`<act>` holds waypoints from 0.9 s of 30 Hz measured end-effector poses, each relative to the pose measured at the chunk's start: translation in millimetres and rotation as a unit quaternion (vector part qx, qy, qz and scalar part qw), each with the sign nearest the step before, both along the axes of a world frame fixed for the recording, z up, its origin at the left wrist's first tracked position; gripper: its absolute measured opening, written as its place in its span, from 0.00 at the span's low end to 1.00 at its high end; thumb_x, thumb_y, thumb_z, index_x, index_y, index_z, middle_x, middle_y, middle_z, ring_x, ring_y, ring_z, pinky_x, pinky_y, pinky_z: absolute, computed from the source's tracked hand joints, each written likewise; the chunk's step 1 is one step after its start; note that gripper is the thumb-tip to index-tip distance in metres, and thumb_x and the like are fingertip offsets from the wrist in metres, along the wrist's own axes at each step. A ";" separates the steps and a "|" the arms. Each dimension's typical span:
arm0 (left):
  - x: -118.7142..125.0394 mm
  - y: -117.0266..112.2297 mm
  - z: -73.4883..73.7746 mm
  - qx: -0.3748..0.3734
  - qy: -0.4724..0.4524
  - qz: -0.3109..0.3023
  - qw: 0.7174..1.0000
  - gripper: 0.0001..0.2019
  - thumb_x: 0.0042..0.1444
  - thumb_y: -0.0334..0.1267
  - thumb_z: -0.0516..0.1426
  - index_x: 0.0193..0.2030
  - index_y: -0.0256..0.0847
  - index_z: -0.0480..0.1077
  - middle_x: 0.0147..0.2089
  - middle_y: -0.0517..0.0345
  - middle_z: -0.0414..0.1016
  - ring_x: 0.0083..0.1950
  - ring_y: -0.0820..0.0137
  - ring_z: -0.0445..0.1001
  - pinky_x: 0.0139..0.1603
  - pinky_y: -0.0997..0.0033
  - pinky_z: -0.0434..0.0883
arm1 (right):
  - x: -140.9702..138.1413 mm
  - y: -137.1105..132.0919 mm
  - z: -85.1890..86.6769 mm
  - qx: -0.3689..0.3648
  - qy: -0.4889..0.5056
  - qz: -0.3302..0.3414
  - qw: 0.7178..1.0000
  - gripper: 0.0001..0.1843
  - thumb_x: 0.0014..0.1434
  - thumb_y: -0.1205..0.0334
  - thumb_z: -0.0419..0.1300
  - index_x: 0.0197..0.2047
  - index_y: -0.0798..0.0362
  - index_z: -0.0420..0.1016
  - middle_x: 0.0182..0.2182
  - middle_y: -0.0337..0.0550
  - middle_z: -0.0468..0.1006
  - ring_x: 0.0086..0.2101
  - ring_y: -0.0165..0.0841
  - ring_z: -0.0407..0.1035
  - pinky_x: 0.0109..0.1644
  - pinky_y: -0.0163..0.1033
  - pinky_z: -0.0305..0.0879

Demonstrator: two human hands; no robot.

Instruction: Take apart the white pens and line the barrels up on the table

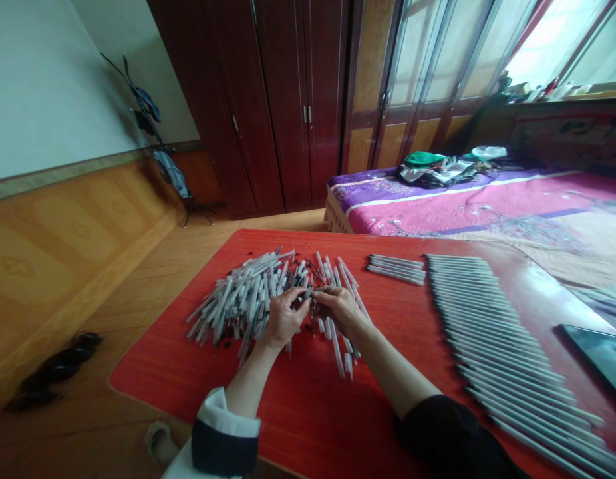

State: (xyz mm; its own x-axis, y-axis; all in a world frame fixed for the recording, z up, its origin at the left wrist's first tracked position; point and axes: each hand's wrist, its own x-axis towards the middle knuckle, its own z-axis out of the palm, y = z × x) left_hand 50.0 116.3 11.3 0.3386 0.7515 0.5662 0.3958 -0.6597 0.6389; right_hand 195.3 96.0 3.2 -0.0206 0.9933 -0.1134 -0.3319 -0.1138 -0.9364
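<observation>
While the bed (pixel 467 213) fills the far right, just beyond the far edge of the red table (pixel 308 412), the person works at the table's near side with both arms reaching forward. To the right, well apart from the hands, a long row of pale tubes (pixel 507 346) lies side by side, dark ends turned left toward the hands, long axes running roughly across the table, the nearer ones slanting. The right arm is the nearer one to it. To the left spreads a loose pile of tubes (pixel 248 293), many slanting away to the right; its edge lies just beside the left hand (pixel 287 316). Between the row and the right hand (pixel 340 307), beyond it, sits a small group of tubes (pixel 396 267), lying crosswise. A few loose tubes (pixel 336 352) lie around and under the right hand, pointing away from the person. Both hands meet above the table, thumbs and fingers pinched on a small dark piece (pixel 308 293) between their fingertips; its long axis is too small to tell.
</observation>
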 end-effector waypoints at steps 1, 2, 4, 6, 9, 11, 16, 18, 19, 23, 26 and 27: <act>0.2 -0.2 0.1 0.002 0.001 0.000 1.000 0.05 0.54 0.34 0.54 0.36 0.39 0.71 0.31 0.58 0.76 0.28 0.75 0.72 0.32 0.77 0.69 | 0.3 0.3 0.3 0.000 0.001 0.001 1.000 0.15 0.43 0.55 0.66 0.29 0.59 0.76 0.17 0.40 0.71 0.16 0.25 0.62 0.21 0.32 0.58; 0.2 -0.1 0.1 0.005 0.002 0.000 1.000 0.05 0.54 0.34 0.54 0.36 0.38 0.71 0.31 0.58 0.76 0.28 0.74 0.72 0.32 0.77 0.69 | 0.7 0.4 1.5 0.000 -0.002 -0.001 1.000 0.15 0.43 0.55 0.66 0.28 0.60 0.75 0.17 0.40 0.71 0.16 0.25 0.62 0.20 0.32 0.57; -0.7 1.3 -0.9 0.015 0.005 0.004 1.000 0.06 0.54 0.34 0.54 0.37 0.38 0.72 0.31 0.57 0.76 0.29 0.74 0.73 0.33 0.76 0.69 | 2.1 -0.1 6.7 0.000 -0.013 -0.025 1.000 0.15 0.42 0.55 0.66 0.26 0.60 0.74 0.16 0.40 0.71 0.16 0.25 0.62 0.19 0.32 0.56; -2.7 3.9 -2.8 0.028 0.012 0.017 0.999 0.07 0.55 0.35 0.54 0.38 0.38 0.72 0.33 0.55 0.76 0.32 0.72 0.74 0.36 0.74 0.70 | 4.3 -1.4 14.2 0.013 -0.017 -0.064 0.998 0.15 0.42 0.54 0.66 0.26 0.59 0.74 0.16 0.40 0.71 0.16 0.26 0.62 0.19 0.31 0.56; -6.2 7.8 -6.0 0.042 0.028 0.029 0.998 0.10 0.57 0.38 0.53 0.42 0.39 0.72 0.35 0.53 0.76 0.36 0.70 0.74 0.40 0.72 0.70 | 7.6 -3.2 23.7 0.056 -0.026 -0.095 0.994 0.16 0.44 0.52 0.65 0.31 0.57 0.76 0.20 0.40 0.74 0.19 0.27 0.66 0.22 0.32 0.60; -7.5 8.7 -7.0 0.051 0.047 0.023 0.997 0.11 0.58 0.40 0.52 0.43 0.39 0.72 0.36 0.52 0.76 0.38 0.69 0.74 0.41 0.71 0.70 | 8.5 -3.3 25.6 0.081 -0.047 -0.097 0.991 0.17 0.44 0.52 0.65 0.33 0.57 0.77 0.21 0.41 0.76 0.21 0.28 0.67 0.25 0.33 0.62; -6.5 7.1 -6.4 0.078 0.080 0.013 0.994 0.13 0.59 0.42 0.52 0.42 0.40 0.73 0.33 0.53 0.75 0.35 0.70 0.74 0.36 0.74 0.68 | 6.9 -1.1 19.9 0.114 -0.073 -0.085 0.987 0.18 0.45 0.51 0.64 0.33 0.58 0.77 0.22 0.42 0.77 0.22 0.29 0.68 0.25 0.33 0.63; -5.8 6.9 -6.5 0.083 0.081 0.015 0.993 0.13 0.59 0.42 0.52 0.42 0.39 0.73 0.32 0.53 0.75 0.34 0.70 0.74 0.36 0.74 0.68 | 6.5 -0.4 17.6 0.119 -0.083 -0.078 0.986 0.18 0.46 0.51 0.63 0.33 0.58 0.77 0.23 0.42 0.77 0.21 0.29 0.68 0.25 0.34 0.63; -5.6 6.9 -6.7 0.085 0.081 0.015 0.993 0.13 0.59 0.41 0.52 0.42 0.39 0.73 0.33 0.53 0.75 0.34 0.70 0.74 0.36 0.74 0.68 | 6.5 -0.1 16.8 0.121 -0.085 -0.078 0.986 0.17 0.46 0.52 0.63 0.33 0.58 0.77 0.23 0.42 0.77 0.21 0.28 0.68 0.24 0.34 0.63; -5.5 7.1 -6.9 0.085 0.081 0.014 0.993 0.13 0.59 0.41 0.51 0.44 0.39 0.73 0.33 0.53 0.75 0.34 0.70 0.73 0.35 0.74 0.68 | 6.4 0.8 16.3 0.128 -0.080 -0.085 0.985 0.16 0.46 0.54 0.63 0.32 0.58 0.77 0.21 0.41 0.76 0.20 0.28 0.67 0.23 0.33 0.62; -5.8 6.5 -5.8 0.085 0.084 0.012 0.993 0.13 0.59 0.41 0.51 0.45 0.39 0.73 0.33 0.53 0.76 0.34 0.71 0.73 0.36 0.74 0.68 | 5.3 0.5 18.8 0.138 -0.090 -0.094 0.982 0.13 0.44 0.56 0.64 0.31 0.57 0.77 0.21 0.40 0.76 0.20 0.28 0.67 0.23 0.33 0.62; -6.0 6.3 -5.4 0.086 0.085 0.012 0.993 0.13 0.59 0.41 0.51 0.45 0.40 0.73 0.33 0.53 0.76 0.34 0.71 0.73 0.36 0.74 0.68 | 4.8 0.1 20.0 0.145 -0.102 -0.097 0.979 0.12 0.44 0.57 0.64 0.31 0.56 0.77 0.21 0.40 0.76 0.21 0.28 0.67 0.24 0.33 0.63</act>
State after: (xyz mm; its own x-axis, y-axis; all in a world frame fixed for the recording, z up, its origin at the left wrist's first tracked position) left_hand 44.0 122.6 5.9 0.4241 0.6577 0.6225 0.5046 -0.7424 0.4407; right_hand 200.1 96.1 23.2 0.1649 0.9673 0.1926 -0.1244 0.2141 -0.9689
